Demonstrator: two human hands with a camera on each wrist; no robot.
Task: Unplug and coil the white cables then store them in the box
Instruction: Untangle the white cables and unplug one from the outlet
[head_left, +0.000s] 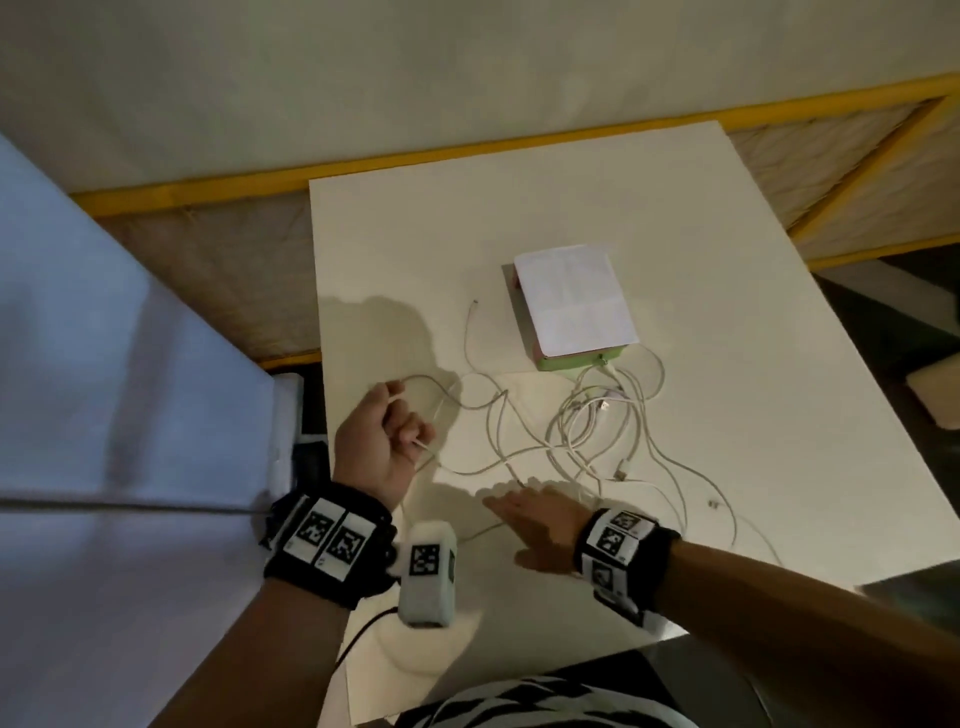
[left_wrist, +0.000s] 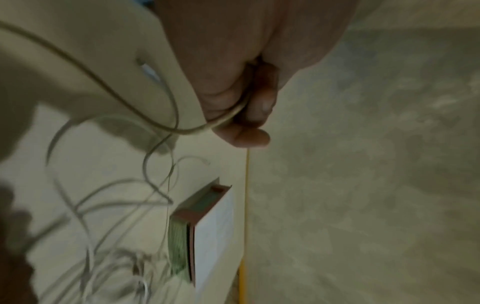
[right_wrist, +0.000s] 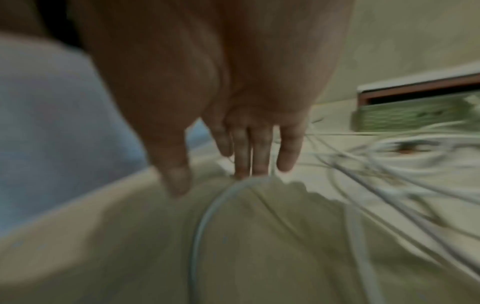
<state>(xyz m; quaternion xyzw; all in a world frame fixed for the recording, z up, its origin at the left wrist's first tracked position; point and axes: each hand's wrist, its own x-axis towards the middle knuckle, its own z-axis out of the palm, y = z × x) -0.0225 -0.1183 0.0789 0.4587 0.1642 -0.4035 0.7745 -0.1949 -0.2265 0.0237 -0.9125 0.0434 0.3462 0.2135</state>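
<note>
left hand (head_left: 376, 441): fist at 9 o'clock of the cable tangle, fingers curled round one white cable (head_left: 470, 400). Left wrist view confirms it: the cable (left_wrist: 182, 129) passes through the closed fingers (left_wrist: 259, 102) and loops out below the fist.
right hand (head_left: 535, 525): at 6 o'clock of the tangle, palm down, fingers straight and spread, holding nothing. Right wrist view is blurred; fingertips (right_wrist: 242, 162) sit at or just above a cable loop (right_wrist: 207, 209), can't tell if they touch.
white cables (head_left: 587, 431): loose tangle mid-table, not coiled. Several plug ends lie free on the table. One free end (head_left: 475, 303) sits at 11 o'clock of the tangle, just left of the box.
box (head_left: 571, 304): at 12 o'clock of the tangle, green sides, white sheet lying over its top. Cables run up to its near edge at 6 o'clock; whether any is plugged in there can't be told.
table (head_left: 727, 312): white, carries the box and all the cables.
wrist bands (head_left: 621, 540): black with printed markers, one on each wrist.
white module (head_left: 428, 571): beside the left wrist, marker on top.
</note>
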